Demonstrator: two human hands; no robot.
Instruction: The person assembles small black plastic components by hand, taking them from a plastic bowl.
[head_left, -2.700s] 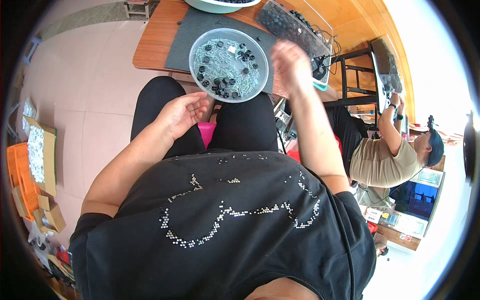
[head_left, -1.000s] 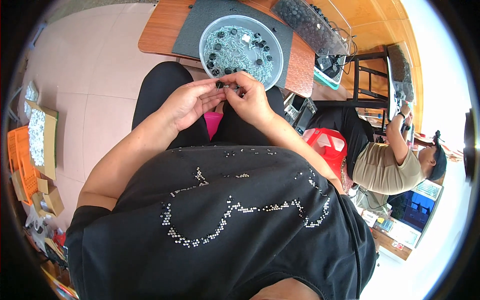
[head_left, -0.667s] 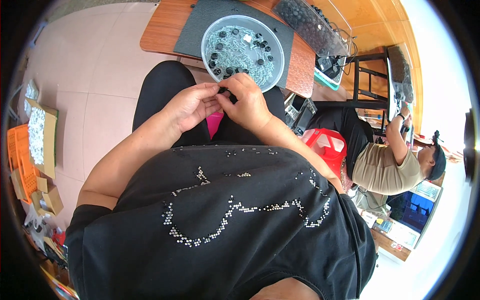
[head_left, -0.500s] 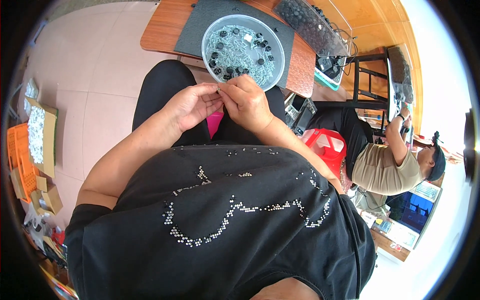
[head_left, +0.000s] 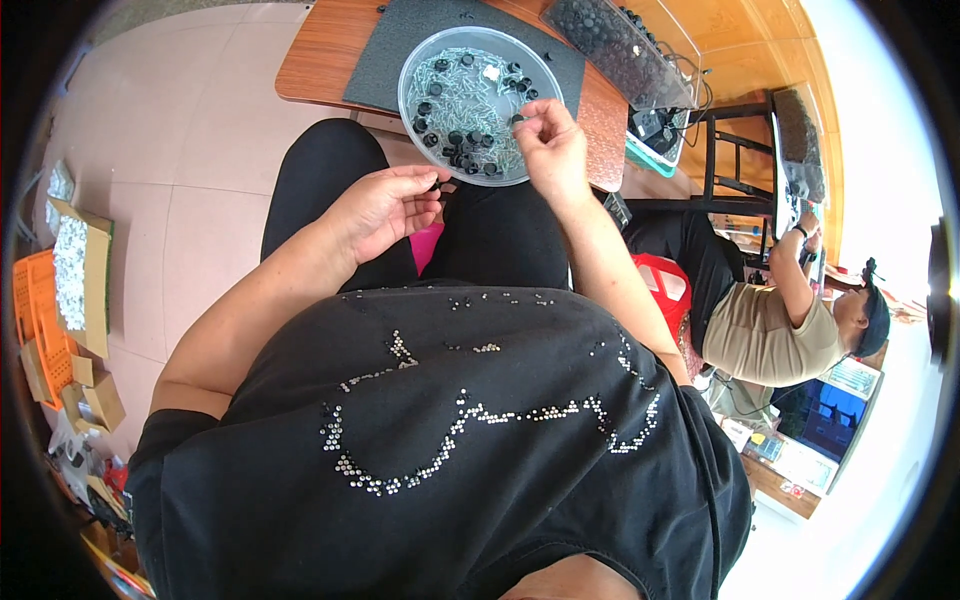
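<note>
**Inspector:** Start nearest the body. What does the left hand hold?

**Assistant:** It sits over the lap, fingers curled shut on a small black part pinched at the fingertips. What kind of part cannot be told at this size.

**Inspector:** And the right hand?

**Assistant:** Raised at the near rim of the clear bowl, thumb and forefinger closed together. Something small may be between them, but I cannot confirm it.

**Inspector:** Contents of the bowl?

**Assistant:** Many pale screws with black caps scattered among them, mostly toward the near side. It stands on a dark mat on the table.

**Inspector:** Progress?

**Assistant:** In my judgement, mid-run. One piece is in hand, and the bowl holds plenty of loose stock. Beyond it a clear tray is filled with dark pieces; whether those are finished work cannot be told.
</note>
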